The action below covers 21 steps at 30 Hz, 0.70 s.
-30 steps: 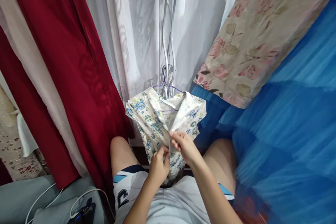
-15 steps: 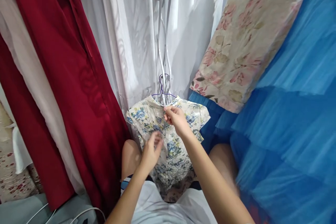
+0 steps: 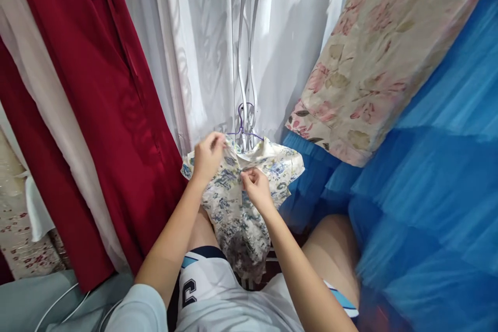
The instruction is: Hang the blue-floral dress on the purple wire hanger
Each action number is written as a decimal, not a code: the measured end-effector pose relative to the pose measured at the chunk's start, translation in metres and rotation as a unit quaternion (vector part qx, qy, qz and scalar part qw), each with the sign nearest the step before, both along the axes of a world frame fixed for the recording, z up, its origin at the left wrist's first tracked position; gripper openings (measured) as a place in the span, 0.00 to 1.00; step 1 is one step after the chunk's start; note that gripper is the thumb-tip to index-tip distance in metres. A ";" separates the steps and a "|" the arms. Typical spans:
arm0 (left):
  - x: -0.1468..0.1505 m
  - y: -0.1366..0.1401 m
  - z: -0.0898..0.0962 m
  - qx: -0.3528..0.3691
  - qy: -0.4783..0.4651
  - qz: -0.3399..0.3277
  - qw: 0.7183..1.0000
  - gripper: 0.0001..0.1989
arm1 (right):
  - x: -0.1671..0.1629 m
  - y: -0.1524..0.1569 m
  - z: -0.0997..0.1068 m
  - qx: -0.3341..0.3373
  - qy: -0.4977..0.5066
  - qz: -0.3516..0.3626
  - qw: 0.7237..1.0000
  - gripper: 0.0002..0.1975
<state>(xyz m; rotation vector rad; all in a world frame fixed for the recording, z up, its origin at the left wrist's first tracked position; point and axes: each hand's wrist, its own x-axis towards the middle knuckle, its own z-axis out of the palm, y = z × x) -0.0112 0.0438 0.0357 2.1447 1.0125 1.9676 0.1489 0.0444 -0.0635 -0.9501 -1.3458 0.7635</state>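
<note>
A white short-sleeved blouse (image 3: 229, 202) with a blue floral print hangs in front of me on a purple hanger (image 3: 240, 123). My right hand (image 3: 254, 184) pinches the blouse's front edge just below the neckline. At the left side of the collar, my left hand (image 3: 210, 153) has its fingers closed on the shoulder fabric; its fingertips are slightly blurred. The neckline gapes between the two hands, and the blouse's lower part hangs down between my knees.
White metal rods (image 3: 243, 52) rise behind the hanger, before a white curtain (image 3: 202, 52). Long red garments (image 3: 128, 129) hang at the left. At the right hang a pink-flowered cloth (image 3: 350, 88) and a tiered blue tulle dress (image 3: 428, 192). Grey fabric with white wires (image 3: 58, 303) lies low left.
My left hand has risen from the middle of the blouse to its left shoulder. My right hand has pulled the front edge slightly down, and the neckline gapes wider.
</note>
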 end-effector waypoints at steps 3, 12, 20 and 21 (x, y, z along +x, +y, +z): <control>-0.043 0.027 -0.003 -0.013 -0.183 0.014 0.983 0.10 | -0.001 -0.017 -0.016 -0.032 0.005 0.023 0.999 0.13; -0.056 0.050 -0.130 -0.323 -0.541 -0.074 0.773 0.11 | -0.004 -0.045 -0.038 -0.071 0.050 0.046 0.995 0.12; 0.041 -0.017 -0.185 -0.348 -0.513 -0.237 0.748 0.08 | 0.065 -0.045 -0.078 -0.108 -0.128 0.017 0.986 0.13; 0.050 -0.027 -0.175 -0.339 -0.473 -0.273 0.766 0.09 | 0.065 -0.051 -0.072 -0.098 -0.143 0.065 0.983 0.19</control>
